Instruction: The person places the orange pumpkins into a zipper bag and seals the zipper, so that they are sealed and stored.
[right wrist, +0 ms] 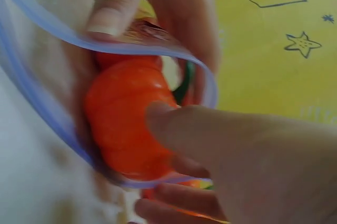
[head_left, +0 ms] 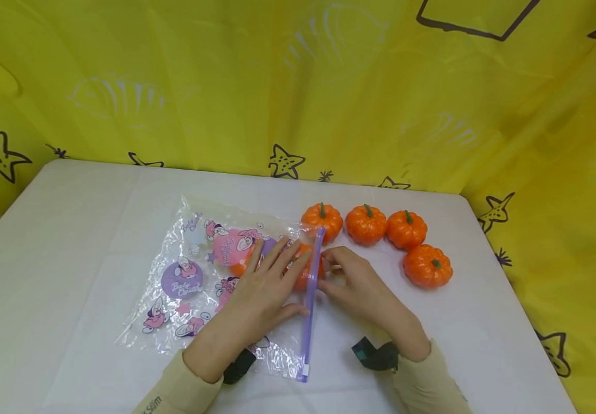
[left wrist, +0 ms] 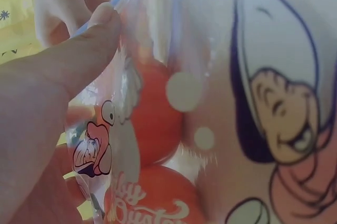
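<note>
A clear zip bag (head_left: pixel 183 310) with pink and purple cartoon prints lies on the table, its purple zip edge (head_left: pixel 309 322) facing right. My left hand (head_left: pixel 264 287) rests over the bag with its fingers spread, its thumb at the zip edge. Orange toy pumpkins (left wrist: pixel 152 113) show through the plastic under that hand. At the gaping mouth, my right hand (head_left: pixel 354 282) holds a toy pumpkin (right wrist: pixel 129 113) with a green stem, which sits within the rim. The right thumb lies against its side; other fingers (right wrist: pixel 184 197) are below the rim.
Several more orange toy pumpkins stand to the right of the bag: one behind the zip edge (head_left: pixel 323 221), others (head_left: pixel 366 225) further right, the nearest (head_left: pixel 428 267) at the end of the curved row. A yellow patterned curtain (head_left: pixel 225 86) hangs behind the white table (head_left: pixel 85 230).
</note>
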Tool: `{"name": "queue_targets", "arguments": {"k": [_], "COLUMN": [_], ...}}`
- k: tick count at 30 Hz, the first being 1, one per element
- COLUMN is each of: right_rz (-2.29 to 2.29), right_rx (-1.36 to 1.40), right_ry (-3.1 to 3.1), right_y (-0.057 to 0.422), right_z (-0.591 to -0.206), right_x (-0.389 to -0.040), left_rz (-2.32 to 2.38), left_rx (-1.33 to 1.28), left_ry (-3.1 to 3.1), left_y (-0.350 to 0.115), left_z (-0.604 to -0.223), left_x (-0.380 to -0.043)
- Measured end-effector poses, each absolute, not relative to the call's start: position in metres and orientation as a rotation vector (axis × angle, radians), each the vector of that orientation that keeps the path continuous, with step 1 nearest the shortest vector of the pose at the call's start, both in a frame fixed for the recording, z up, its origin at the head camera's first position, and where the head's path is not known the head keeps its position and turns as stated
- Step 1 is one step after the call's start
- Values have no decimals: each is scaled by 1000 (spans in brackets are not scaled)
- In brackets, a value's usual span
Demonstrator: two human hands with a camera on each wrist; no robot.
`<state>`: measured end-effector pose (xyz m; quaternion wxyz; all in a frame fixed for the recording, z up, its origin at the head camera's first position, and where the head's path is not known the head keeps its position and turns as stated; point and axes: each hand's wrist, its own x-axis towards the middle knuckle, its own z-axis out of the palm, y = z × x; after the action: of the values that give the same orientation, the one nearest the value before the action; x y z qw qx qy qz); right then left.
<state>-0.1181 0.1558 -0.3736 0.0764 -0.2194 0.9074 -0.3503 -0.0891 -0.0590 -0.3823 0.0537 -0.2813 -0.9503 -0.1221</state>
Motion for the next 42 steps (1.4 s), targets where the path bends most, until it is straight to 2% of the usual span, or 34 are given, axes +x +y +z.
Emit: {"name": "queue_targets", "arguments": {"k": [8,19,28,42], "right_rz": [-932,-949,-819,-773], "right_rx": [-838,-957,-976,-655], "right_ry": [2628,2600,2582,2830], "right_y": [160,152,150,191], "right_z": [-368,-374,-375,-353], "right_x": [-119,-121,-118,-118], "left_rz": [-386,-380,-404,-360], "left_rx": [-859,-913,-824,-791], "left_ry": [-2879,-2858,-2850,-2902], "left_y": [-63,-65,-62,-61], "left_z": [-381,-378,-379,-384], "left_x": [-93,-95,-96,-93]}}
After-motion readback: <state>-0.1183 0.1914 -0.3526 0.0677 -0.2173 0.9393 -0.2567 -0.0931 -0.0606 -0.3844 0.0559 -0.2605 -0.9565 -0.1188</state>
